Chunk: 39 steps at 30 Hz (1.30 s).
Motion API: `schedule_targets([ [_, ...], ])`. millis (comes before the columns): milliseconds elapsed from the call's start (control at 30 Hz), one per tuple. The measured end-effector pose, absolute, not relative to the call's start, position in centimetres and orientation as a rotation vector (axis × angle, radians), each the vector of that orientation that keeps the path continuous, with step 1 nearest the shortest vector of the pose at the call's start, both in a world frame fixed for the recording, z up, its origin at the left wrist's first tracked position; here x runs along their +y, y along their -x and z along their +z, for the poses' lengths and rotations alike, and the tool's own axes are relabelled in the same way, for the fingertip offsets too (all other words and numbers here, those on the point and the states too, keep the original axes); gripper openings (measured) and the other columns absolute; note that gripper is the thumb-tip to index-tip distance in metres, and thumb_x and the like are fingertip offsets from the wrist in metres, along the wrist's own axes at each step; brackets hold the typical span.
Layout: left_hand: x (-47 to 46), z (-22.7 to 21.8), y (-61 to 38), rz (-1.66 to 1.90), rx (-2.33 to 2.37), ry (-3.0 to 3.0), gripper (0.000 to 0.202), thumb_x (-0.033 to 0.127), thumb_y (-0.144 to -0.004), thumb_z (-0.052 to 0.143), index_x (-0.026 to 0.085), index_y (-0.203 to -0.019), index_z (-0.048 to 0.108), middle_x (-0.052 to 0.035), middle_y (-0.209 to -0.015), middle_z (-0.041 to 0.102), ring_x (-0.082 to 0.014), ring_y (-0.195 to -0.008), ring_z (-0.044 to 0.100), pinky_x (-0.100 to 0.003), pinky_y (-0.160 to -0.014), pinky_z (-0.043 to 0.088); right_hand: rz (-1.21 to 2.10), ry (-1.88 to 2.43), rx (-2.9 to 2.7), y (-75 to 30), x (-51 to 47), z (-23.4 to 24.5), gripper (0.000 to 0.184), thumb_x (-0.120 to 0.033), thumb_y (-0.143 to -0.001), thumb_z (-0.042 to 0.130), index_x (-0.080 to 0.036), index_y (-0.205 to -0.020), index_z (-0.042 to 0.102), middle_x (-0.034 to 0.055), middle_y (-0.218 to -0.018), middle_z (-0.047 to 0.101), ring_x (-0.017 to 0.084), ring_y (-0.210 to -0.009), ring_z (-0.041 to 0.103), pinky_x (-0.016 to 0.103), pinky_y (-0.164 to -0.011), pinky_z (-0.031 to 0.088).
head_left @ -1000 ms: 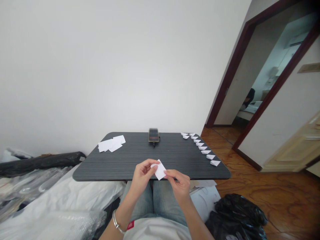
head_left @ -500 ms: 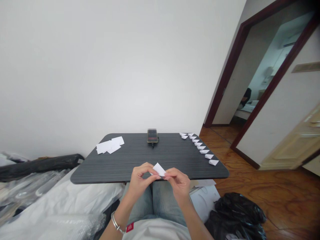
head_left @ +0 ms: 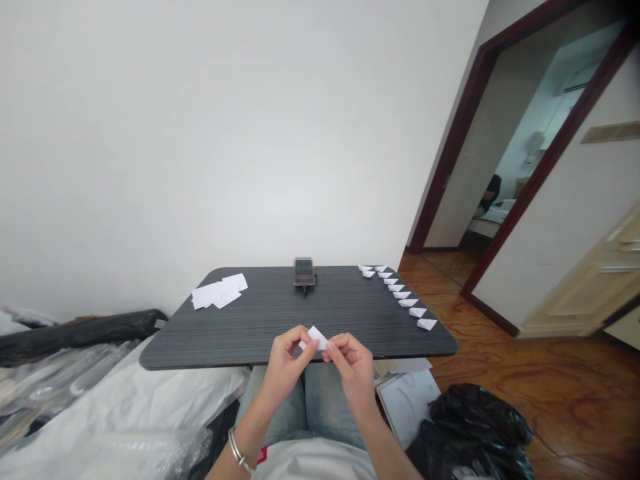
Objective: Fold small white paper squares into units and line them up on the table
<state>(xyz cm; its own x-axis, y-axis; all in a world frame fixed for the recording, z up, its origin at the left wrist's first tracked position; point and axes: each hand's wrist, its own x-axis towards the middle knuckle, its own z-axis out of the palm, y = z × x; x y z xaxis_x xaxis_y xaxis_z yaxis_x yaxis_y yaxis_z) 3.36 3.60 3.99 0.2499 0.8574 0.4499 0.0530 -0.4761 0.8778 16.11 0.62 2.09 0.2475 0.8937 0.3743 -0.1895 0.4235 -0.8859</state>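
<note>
Left hand [head_left: 286, 359] and right hand [head_left: 351, 365] drew closer, both grips pinching folded paper [head_left: 317, 338].

Two hands [head_left: 286, 355] [head_left: 351, 365], ten folded paper triangles [head_left: 401, 294]

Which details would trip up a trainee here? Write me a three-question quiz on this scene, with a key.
1. True or false: the metal bangle is on the right wrist.
2. What are the left hand and right hand pinching between them?
A. A phone
B. A folded white paper
C. A black bag
3. Fill in the blank: the row of small folded papers lies along the ____ side of the dark table, as the person faces it.

Key: 1. False. 2. B. 3. Right.
</note>
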Motion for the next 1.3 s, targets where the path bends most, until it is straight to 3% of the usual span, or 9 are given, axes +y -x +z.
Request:
schedule_targets([
  [200, 3.6, 3.9, -3.5, 1.298, 0.944, -1.731, 0.024, 0.032, -0.078, 0.058, 0.015, -0.062, 0.055, 0.0014, -0.057, 0.051, -0.0124, -0.057, 0.045, -0.022, -0.057, 0.035, 0.852, 0.869, -1.125, -16.1, 0.4, 2.2, 0.017, -0.028, -0.077, 0.063, -0.017, -0.065, 0.059, -0.0004, -0.061, 0.058, 0.013, -0.058, 0.055, 0.024, -0.056, 0.046],
  [400, 3.5, 3.8, -3.4, 1.369, 0.989, -1.746, 0.022, 0.028, -0.079, 0.058, 0.015, -0.063, 0.055, 0.0019, -0.058, 0.052, -0.0115, -0.056, 0.044, -0.022, -0.056, 0.035, 0.972, 0.796, -0.93, -16.1, 0.6, 1.8, 0.023, -0.04, -0.082, 0.056, -0.018, -0.085, 0.06, 0.0019, -0.066, 0.067, 0.015, -0.057, 0.063, 0.025, -0.054, 0.052],
  [633, 3.3, 4.0, -3.5, 1.4, 1.034, -1.819, 0.02, 0.026, -0.079, 0.057, 0.015, -0.062, 0.054, 0.0019, -0.058, 0.051, -0.0116, -0.056, 0.045, -0.021, -0.055, 0.035, 1.127, 0.808, -1.011, -16.3, 1.0, 1.3, 0.023, -0.037, -0.074, 0.067, -0.015, -0.071, 0.065, 0.0023, -0.059, 0.067, 0.012, -0.051, 0.061, 0.02, -0.049, 0.051],
  [1033, 3.0, 4.0, -4.0, 1.435, 1.079, -1.762, 0.024, 0.027, -0.078, 0.057, 0.016, -0.057, 0.05, 0.0031, -0.054, 0.048, -0.0106, -0.053, 0.042, -0.022, -0.054, 0.034, 1.095, 0.844, -1.022, -16.2, 0.7, 1.7, 0.026, -0.038, -0.075, 0.065, -0.015, -0.063, 0.063, 0.0024, -0.055, 0.066, 0.012, -0.047, 0.059, 0.022, -0.048, 0.051],
  [1300, 3.3, 3.7, -3.9, 1.417, 1.123, -1.713, 0.025, 0.03, -0.078, 0.056, 0.016, -0.058, 0.05, 0.0038, -0.053, 0.047, -0.0105, -0.052, 0.041, -0.022, -0.053, 0.032, 0.974, 0.845, -1.09, -16.3, 0.7, 1.5, 0.028, -0.042, -0.08, 0.059, -0.016, -0.072, 0.066, 0.0035, -0.062, 0.068, 0.014, -0.054, 0.062, 0.024, -0.052, 0.053],
])
